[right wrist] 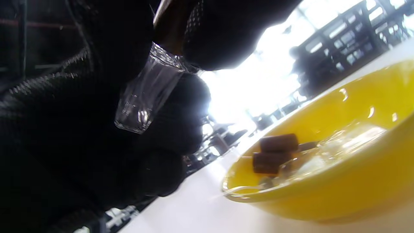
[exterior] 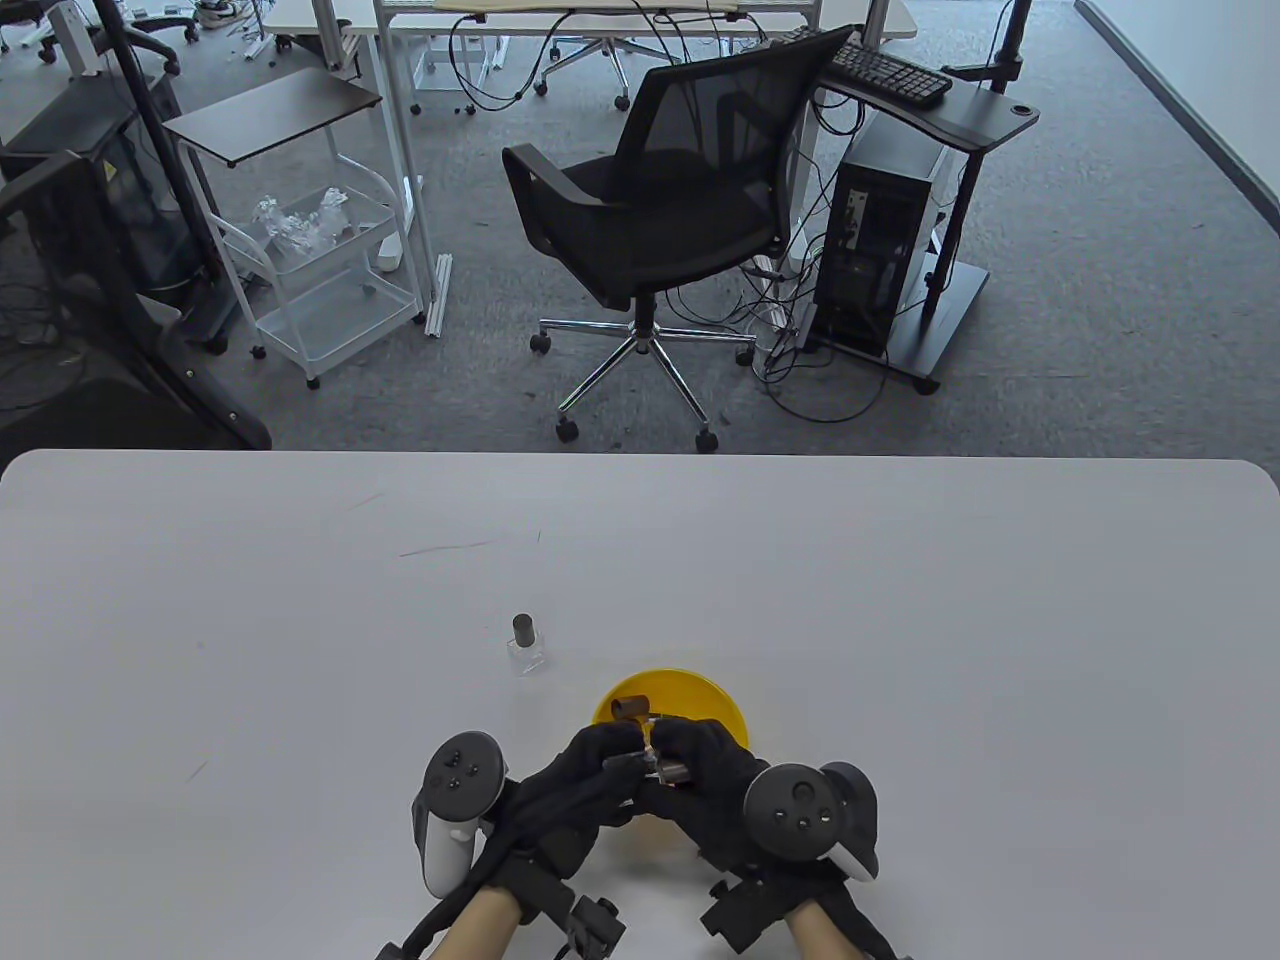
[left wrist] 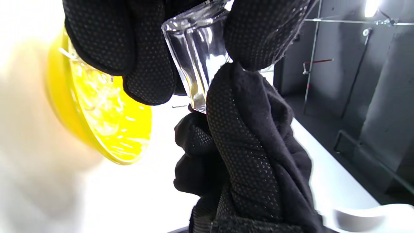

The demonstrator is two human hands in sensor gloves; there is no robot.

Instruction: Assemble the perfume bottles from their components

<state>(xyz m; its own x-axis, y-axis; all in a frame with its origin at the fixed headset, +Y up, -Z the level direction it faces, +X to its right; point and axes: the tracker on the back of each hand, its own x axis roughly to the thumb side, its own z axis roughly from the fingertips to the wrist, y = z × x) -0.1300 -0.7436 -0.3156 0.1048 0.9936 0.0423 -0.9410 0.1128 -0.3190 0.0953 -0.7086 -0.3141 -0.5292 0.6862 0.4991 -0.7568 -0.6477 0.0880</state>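
While both hands met over the near edge of the yellow bowl (exterior: pixel 700 690), most of what they held was buried under black glove. The left hand (exterior: pixel 585 775) pinched a small clear glass bottle (left wrist: pixel 197 61) between thumb and fingers; only its base and lower walls showed in the left wrist view. The right hand (exterior: pixel 715 775) curled its fingertips round the bottle's top end, where a brown piece (right wrist: pixel 169 24) was largely covered, so whether it was a cap could not be told. Two brown caps (right wrist: pixel 275 152) lay inside the bowl among clear glass parts too glary to count. At about ten o'clock from the bowl, well apart, a finished capped bottle (exterior: pixel 526 645) stood upright on the white table (exterior: pixel 950 600).
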